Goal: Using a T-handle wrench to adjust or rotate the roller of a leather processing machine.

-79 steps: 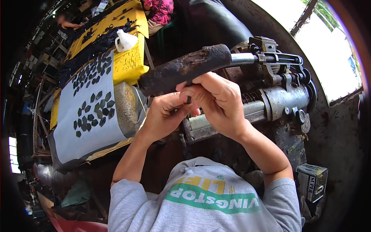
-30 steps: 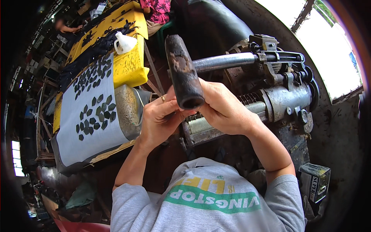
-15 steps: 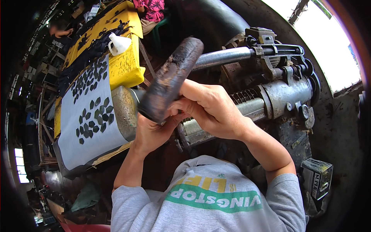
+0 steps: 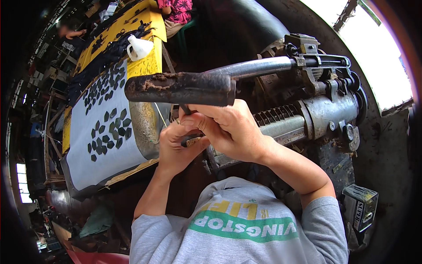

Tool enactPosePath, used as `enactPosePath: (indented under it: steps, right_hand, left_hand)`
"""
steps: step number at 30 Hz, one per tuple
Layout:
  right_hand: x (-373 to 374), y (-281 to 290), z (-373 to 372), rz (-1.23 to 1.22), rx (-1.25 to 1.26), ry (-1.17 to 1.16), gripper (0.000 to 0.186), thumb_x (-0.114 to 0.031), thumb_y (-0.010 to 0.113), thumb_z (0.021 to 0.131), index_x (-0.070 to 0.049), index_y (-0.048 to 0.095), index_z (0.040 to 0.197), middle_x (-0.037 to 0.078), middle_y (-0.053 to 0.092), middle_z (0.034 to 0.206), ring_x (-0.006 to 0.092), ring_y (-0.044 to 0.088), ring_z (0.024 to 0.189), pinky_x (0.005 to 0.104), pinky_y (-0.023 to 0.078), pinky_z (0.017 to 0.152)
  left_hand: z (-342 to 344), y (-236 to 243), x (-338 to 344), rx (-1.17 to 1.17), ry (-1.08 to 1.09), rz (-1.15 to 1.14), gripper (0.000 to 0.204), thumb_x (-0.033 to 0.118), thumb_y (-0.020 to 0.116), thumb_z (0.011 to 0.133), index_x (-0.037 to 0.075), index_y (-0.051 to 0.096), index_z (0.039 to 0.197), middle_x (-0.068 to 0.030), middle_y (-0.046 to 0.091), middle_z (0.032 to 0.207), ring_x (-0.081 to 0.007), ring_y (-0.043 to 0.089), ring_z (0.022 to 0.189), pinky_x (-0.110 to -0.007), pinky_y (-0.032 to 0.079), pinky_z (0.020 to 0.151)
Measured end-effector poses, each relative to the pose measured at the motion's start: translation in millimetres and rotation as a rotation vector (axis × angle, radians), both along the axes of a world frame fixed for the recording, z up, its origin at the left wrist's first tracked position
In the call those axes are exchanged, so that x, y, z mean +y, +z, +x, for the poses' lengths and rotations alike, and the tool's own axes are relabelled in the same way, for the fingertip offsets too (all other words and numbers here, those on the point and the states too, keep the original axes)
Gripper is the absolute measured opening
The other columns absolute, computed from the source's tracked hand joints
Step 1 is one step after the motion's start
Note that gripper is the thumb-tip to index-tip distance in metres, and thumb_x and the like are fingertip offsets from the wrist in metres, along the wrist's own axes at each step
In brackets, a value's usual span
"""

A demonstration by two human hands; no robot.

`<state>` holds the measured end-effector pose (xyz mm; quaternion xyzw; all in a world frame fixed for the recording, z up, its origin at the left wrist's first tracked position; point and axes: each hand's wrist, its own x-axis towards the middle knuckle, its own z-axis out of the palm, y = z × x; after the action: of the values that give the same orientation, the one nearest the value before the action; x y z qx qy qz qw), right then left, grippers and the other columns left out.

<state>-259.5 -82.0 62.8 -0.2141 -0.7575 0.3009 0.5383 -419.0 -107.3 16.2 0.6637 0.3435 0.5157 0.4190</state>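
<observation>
A hammer-like tool (image 4: 178,87), with a thick, dark, rust-patched cylinder for a head, is held up in front of me. Its cylinder lies almost level, and a thin dark shaft runs down from it between my fingers. My right hand (image 4: 233,132) is closed with thumb and fingers pinched on that shaft. Just below and to the left, my left hand (image 4: 173,145) is curled closed. A small dark piece (image 4: 190,139) shows between its fingers and thumb; whether it belongs to the tool I cannot tell. Both hands touch or nearly touch.
To the left, a white sheet (image 4: 79,163) carries many dark pentagonal pieces (image 4: 112,132). Beyond it are a yellow table cover (image 4: 140,66) and a white jug (image 4: 140,47). A metal roller machine (image 4: 332,112) with gears stands right. A tin (image 4: 359,207) sits lower right. Another person (image 4: 178,11) is behind.
The tool's head has turned from a steep slant to nearly level and shifted left. My left hand's fingers are less covered by it now, and both hands stay close together.
</observation>
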Motion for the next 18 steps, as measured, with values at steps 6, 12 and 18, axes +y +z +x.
enactPosePath:
  steps: [6,12,18]
  right_hand:
    - [-0.2,5.4,-6.2,0.019,-0.043,0.027,0.022,0.007,0.056,0.074,0.002,0.05,0.096,0.018,0.056,0.074,0.0353,0.059,0.07,0.0405,0.047,0.06]
    - [3.9,16.5,-0.6,-0.121,-0.111,0.227,0.021,0.006,0.055,0.078,0.003,0.047,0.097,0.02,0.056,0.079,0.0409,0.056,0.079,0.0427,0.045,0.065]
    - [0.7,13.3,10.7,-0.106,-0.18,0.071,0.018,0.008,0.054,0.076,0.002,0.048,0.092,0.018,0.056,0.08,0.0389,0.058,0.079,0.0413,0.047,0.065]
  left_hand:
    - [-11.9,-17.6,-0.6,0.122,0.017,0.005,0.025,-0.007,0.068,0.076,-0.003,0.063,0.1,-0.0075,0.064,0.104,-0.0138,0.063,0.091,-0.027,0.052,0.082]
    - [-20.9,-22.8,-1.7,0.018,0.019,-0.171,0.019,-0.003,0.065,0.079,0.0,0.061,0.097,-0.003,0.065,0.09,-0.0097,0.061,0.085,-0.026,0.05,0.075]
    - [-6.5,5.0,6.1,0.294,-0.037,-0.064,0.019,0.007,0.068,0.083,0.002,0.061,0.1,-0.0081,0.065,0.089,-0.0165,0.064,0.085,-0.029,0.053,0.073]
